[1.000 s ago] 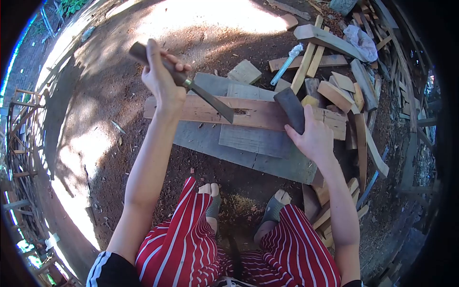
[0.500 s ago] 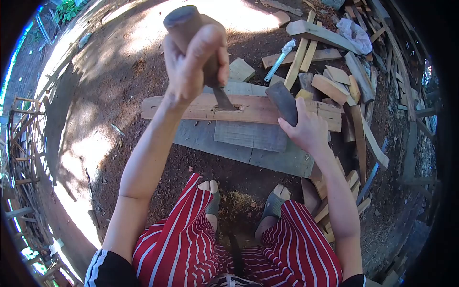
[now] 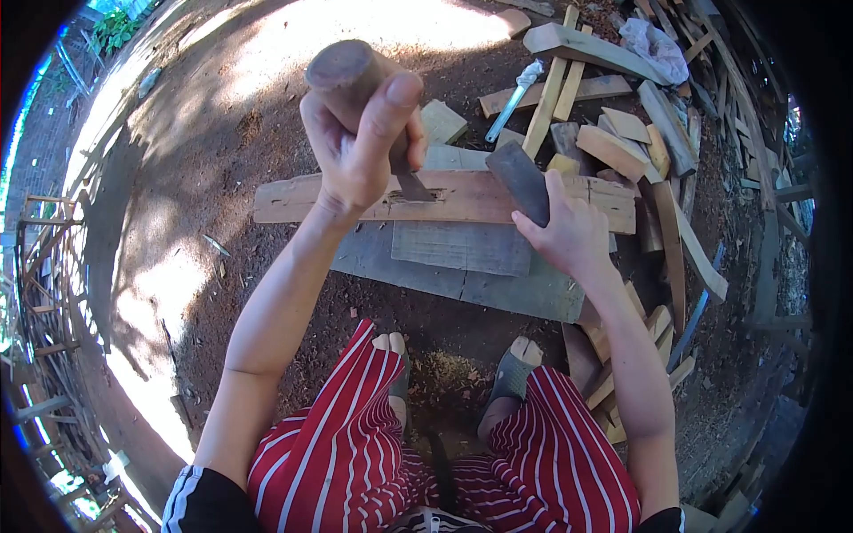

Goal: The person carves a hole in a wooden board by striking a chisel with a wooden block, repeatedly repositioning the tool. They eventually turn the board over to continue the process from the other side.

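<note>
My left hand [image 3: 360,151] is wrapped round the thick wooden handle of a chisel [image 3: 345,75]. The metal blade points down and its tip rests at a rough notch in a long reddish-brown beam [image 3: 311,197]. My right hand [image 3: 573,226] grips a dark wooden block [image 3: 520,182], which is held tilted over the right part of the beam. Under the beam lie a grey board [image 3: 462,249] and a wider grey plank [image 3: 373,258]. Part of the beam is hidden behind the block and my left wrist.
Offcuts and beams [image 3: 613,151] are piled at the right. A blue-handled tool [image 3: 506,115] lies beyond the beam, near a crumpled plastic bag [image 3: 653,51]. My feet [image 3: 515,369] are on the soil below the plank. Stacked wood lines the far left edge.
My left hand and the chisel handle have come slightly lower. The block in my right hand has shifted a little up and left, along with a slight shift of the view.
</note>
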The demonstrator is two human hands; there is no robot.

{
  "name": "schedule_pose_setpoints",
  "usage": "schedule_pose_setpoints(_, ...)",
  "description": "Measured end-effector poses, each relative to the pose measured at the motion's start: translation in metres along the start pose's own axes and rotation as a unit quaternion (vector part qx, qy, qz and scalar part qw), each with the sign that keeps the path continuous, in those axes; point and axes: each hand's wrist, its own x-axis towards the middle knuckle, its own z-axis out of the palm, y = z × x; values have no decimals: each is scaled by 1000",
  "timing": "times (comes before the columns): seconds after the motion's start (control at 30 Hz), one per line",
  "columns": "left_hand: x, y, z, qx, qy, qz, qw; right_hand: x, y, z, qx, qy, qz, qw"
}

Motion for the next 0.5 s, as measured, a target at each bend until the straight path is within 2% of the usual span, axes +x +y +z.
schedule_pose_setpoints(0.13,-6,-12,-3,30,14,21,999,0,-3,-4,-16,-17,16,1000)
schedule_pose_setpoints(0.23,-14,-15,-4,-21,52,24,998,-1,-5,-6,-19,-26,28,999)
schedule_pose_setpoints(0.5,-15,-18,10,80,60,-83,992,-2,0,1,-2,12,7,1000)
